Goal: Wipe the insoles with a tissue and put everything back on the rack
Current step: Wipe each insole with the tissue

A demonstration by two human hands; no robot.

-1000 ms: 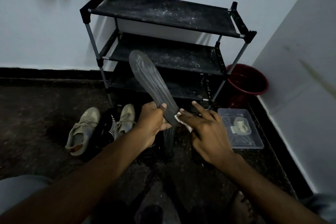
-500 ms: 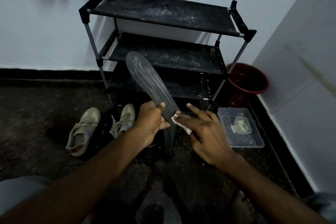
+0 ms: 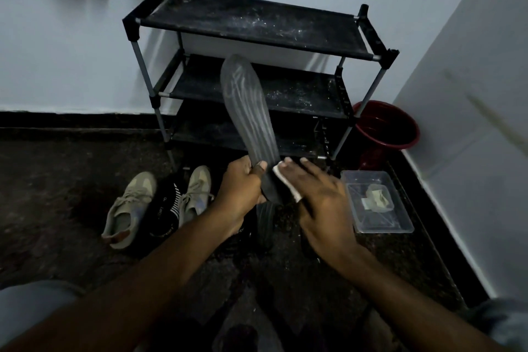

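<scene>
In the head view, the left hand (image 3: 243, 188) grips the heel end of a dark insole (image 3: 248, 111), thumb curled over its face, so the toe end rises in front of the black rack (image 3: 257, 20) at the far wall. The right hand (image 3: 320, 197) lays mostly straight fingers on a white tissue (image 3: 285, 181), pressing it against the insole's near right edge. A pair of shoes (image 3: 128, 203) lies on the floor to the left, and a clear container (image 3: 377, 200) sits to the right.

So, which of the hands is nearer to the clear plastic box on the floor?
Right. The right hand, pressing the tissue, is beside the box; the left hand grips the insole farther off.
</scene>
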